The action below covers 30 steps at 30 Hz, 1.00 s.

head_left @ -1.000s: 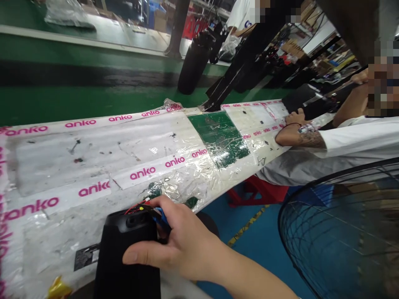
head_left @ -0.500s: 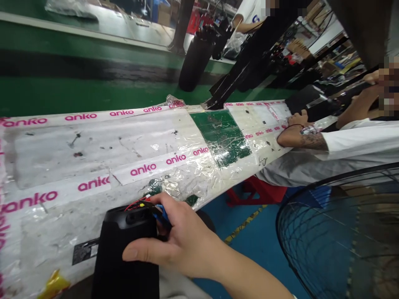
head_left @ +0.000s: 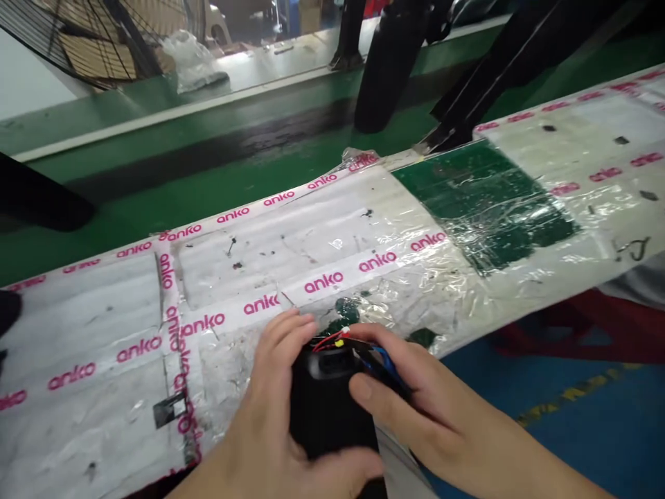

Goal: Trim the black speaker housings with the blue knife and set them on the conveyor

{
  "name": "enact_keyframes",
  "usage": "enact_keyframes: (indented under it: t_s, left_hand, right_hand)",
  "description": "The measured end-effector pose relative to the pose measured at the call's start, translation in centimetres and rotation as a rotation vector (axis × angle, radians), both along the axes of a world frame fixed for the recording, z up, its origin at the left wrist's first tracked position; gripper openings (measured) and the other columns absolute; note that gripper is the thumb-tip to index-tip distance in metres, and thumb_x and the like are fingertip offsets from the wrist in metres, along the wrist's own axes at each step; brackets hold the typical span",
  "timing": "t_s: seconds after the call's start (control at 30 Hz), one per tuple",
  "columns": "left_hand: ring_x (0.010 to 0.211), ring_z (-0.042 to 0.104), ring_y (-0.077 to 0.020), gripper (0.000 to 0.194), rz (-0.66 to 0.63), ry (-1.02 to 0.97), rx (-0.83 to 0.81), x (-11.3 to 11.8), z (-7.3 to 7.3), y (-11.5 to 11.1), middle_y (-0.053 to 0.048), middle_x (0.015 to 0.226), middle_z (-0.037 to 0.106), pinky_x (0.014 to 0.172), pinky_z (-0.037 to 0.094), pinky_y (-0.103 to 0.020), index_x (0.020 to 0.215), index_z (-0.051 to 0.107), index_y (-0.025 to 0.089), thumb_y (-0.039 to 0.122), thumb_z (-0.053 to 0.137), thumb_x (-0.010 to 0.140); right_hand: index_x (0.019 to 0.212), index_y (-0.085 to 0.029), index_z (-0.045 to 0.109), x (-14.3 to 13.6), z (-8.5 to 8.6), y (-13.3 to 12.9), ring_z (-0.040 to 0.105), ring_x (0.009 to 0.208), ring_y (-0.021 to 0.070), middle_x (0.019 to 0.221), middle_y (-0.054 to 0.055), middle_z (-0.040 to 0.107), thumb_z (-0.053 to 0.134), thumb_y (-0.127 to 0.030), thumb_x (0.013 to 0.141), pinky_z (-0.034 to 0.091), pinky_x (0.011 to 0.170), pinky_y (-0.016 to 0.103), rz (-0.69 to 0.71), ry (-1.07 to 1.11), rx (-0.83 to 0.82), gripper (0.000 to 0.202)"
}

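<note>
A black speaker-like housing (head_left: 332,416) stands low in the middle of the view, its top end toward the bench. Thin red wires with a white and a yellow connector (head_left: 339,342) come out at its top. My left hand (head_left: 275,409) is wrapped round the housing's left side, thumb across the front. My right hand (head_left: 415,402) is closed round a tool with blue handles (head_left: 387,364), its dark jaws near the wires. That thumb lies against the housing's right edge. Fingers hide most of the tool, so its exact kind is unclear.
A long bench (head_left: 249,256) covered with film and pink-printed anko tape runs across, with a bare green patch (head_left: 483,201). A black label (head_left: 170,410) lies at left. Behind are a dark post (head_left: 483,69), a black cylinder (head_left: 389,69), a plastic bag (head_left: 190,59) and a fan (head_left: 98,41).
My left hand has come into view and taken hold of the housing. The view has swung left, so the co-worker at right is out of sight. My right hand keeps the blue-handled tool.
</note>
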<state>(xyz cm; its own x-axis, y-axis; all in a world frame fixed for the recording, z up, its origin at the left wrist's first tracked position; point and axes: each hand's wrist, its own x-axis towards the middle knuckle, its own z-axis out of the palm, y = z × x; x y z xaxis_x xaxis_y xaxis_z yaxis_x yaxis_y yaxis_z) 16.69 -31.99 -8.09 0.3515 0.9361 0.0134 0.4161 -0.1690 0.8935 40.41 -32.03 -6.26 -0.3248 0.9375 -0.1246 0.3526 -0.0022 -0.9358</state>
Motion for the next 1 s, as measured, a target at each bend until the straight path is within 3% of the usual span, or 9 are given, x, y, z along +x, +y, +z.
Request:
enact_keyframes:
  t_s: [0.1, 0.2, 0.3, 0.47, 0.7, 0.87, 1.0]
  left_hand:
    - [0.130, 0.068, -0.0396, 0.097, -0.013, -0.125, -0.125, 1.1, -0.3, 0.5, -0.007, 0.150, 0.063, 0.113, 0.058, -0.059, 0.152, 0.051, 0.042, 0.031, 0.100, 0.069]
    - [0.125, 0.070, -0.0362, 0.082, -0.011, -0.193, -0.239, 1.4, -0.1, 0.5, -0.005, 0.141, 0.066, 0.116, 0.055, -0.057, 0.143, 0.057, 0.039, 0.027, 0.097, 0.071]
    - [0.128, 0.067, -0.0358, 0.076, -0.019, -0.217, -0.320, 0.7, 0.1, 0.7, -0.004, 0.140, 0.066, 0.114, 0.058, -0.051, 0.139, 0.061, 0.038, 0.027, 0.096, 0.073]
    - [0.129, 0.068, -0.0322, 0.071, -0.072, -0.337, -0.355, -1.1, -0.4, 1.3, -0.004, 0.146, 0.063, 0.096, 0.065, -0.034, 0.142, 0.061, 0.041, 0.036, 0.096, 0.080]
    - [0.139, 0.062, -0.0260, 0.072, -0.131, -0.325, -0.288, -2.1, -0.9, 1.6, 0.001, 0.150, 0.059, 0.115, 0.053, -0.030, 0.148, 0.058, 0.047, 0.043, 0.093, 0.085]
    - [0.150, 0.050, -0.0287, 0.080, -0.165, -0.281, -0.222, -2.2, -1.1, 1.6, 0.001, 0.160, 0.051, 0.127, 0.041, -0.035, 0.153, 0.052, 0.048, 0.038, 0.090, 0.084]
    - [0.140, 0.056, -0.0264, 0.082, -0.214, -0.267, -0.207, -2.0, -0.7, 2.1, 0.001, 0.148, 0.055, 0.122, 0.045, -0.033, 0.151, 0.052, 0.048, 0.027, 0.088, 0.080]
  right_hand:
    - [0.147, -0.031, 0.041, 0.2, 0.0, -0.5, 0.076, 0.092, 0.0176, 0.115, 0.002, 0.076, 0.034, -0.037, 0.120, 0.058, 0.069, 0.026, 0.009, -0.199, 0.275, 0.028]
    - [0.128, -0.024, 0.047, 0.3, 0.3, -0.8, 0.070, 0.071, 0.0205, 0.093, 0.002, 0.072, 0.027, -0.027, 0.118, 0.050, 0.058, 0.033, 0.032, -0.484, 0.558, 0.022]
    - [0.120, -0.022, 0.049, 0.4, 0.4, -0.9, 0.064, 0.062, 0.0210, 0.084, 0.001, 0.066, 0.031, -0.020, 0.113, 0.042, 0.053, 0.036, 0.125, -0.691, 0.694, 0.020]
    - [0.119, -0.022, 0.051, 0.2, -0.4, -1.2, 0.057, 0.059, 0.0227, 0.081, -0.001, 0.059, 0.039, -0.016, 0.105, 0.035, 0.056, 0.039, 0.092, -0.795, 0.694, 0.020]
    - [0.118, -0.022, 0.051, -0.7, -0.8, -1.2, 0.057, 0.059, 0.0220, 0.080, -0.001, 0.058, 0.050, -0.014, 0.098, 0.032, 0.056, 0.037, 0.130, -0.785, 0.678, 0.021]
    - [0.097, -0.027, 0.050, -0.6, 0.2, -0.7, 0.054, 0.048, 0.0211, 0.069, -0.003, 0.055, 0.057, -0.008, 0.077, 0.022, 0.050, 0.037, 0.141, -0.786, 0.604, 0.029]
    - [0.087, -0.027, 0.050, -0.5, 1.9, 1.0, 0.051, 0.040, 0.0191, 0.060, -0.005, 0.056, 0.069, -0.008, 0.063, 0.010, 0.049, 0.034, 0.251, -0.855, 0.545, 0.037]
